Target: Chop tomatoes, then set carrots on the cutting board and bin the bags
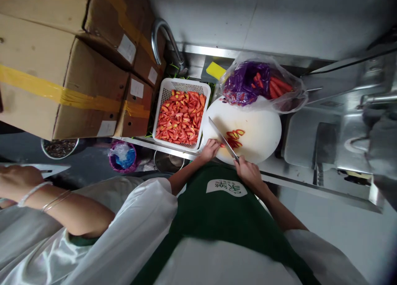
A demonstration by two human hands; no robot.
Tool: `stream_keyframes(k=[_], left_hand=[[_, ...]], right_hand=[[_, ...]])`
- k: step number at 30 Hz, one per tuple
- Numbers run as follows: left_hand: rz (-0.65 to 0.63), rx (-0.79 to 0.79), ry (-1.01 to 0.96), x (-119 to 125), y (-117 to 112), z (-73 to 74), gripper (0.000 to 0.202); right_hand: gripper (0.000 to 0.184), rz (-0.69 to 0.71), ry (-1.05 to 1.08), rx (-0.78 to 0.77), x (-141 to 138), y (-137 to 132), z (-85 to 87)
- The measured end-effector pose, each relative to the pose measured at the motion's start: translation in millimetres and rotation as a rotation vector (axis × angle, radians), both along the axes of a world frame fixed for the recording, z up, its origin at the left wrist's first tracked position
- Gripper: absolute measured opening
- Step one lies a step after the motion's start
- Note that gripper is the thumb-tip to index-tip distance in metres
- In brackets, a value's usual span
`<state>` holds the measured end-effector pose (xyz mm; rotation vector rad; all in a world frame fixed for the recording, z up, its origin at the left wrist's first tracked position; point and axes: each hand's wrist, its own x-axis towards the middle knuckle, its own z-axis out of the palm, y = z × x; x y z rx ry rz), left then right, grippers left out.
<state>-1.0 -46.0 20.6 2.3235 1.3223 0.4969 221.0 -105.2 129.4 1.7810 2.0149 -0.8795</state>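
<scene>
My right hand (248,173) is closed round the handle of a kitchen knife (221,136), its blade slanting up and left over the round white cutting board (263,132). My left hand (210,149), fingers bent together, holds a red chili pepper (222,145) against the board at the left of the blade; most of the pepper is hidden. Cut red slices (235,134) with yellow insides lie just right of the knife. Left of the board, a white plastic basket (203,86) holds many cut red pieces (180,117).
Behind the board lies a clear plastic bag (297,101) with whole red peppers, near a yellow block (215,70) and a faucet (159,29). Cardboard boxes (89,86) are stacked at left. A co-worker's hand (21,179) holds a knife (54,169) nearby. A metal sink (299,136) is at right.
</scene>
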Motion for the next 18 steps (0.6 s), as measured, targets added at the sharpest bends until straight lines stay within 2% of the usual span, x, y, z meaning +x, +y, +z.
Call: stream_keyframes(k=[5,9,13,18], left_hand=[[-0.041,-0.015,-0.036,-5.5,-0.8,-3.0,0.029],[-0.055,-0.011,-0.047,-12.1,-6.1,-3.4,0.030],[-0.075,0.001,-0.069,-16.1,-10.1,-3.6,0.030],[-0.101,0.012,-0.088,-15.8,-9.2,-8.0,0.031]], right_hand=[[0.033,0.013,0.046,-0.024,-23.5,17.2,-10.8],[0.035,0.023,0.080,0.049,-23.1,33.2,-15.0],[0.036,0.054,0.099,0.075,-7.6,24.0,-5.5],[0.033,0.122,0.072,0.026,1.9,6.5,0.9]])
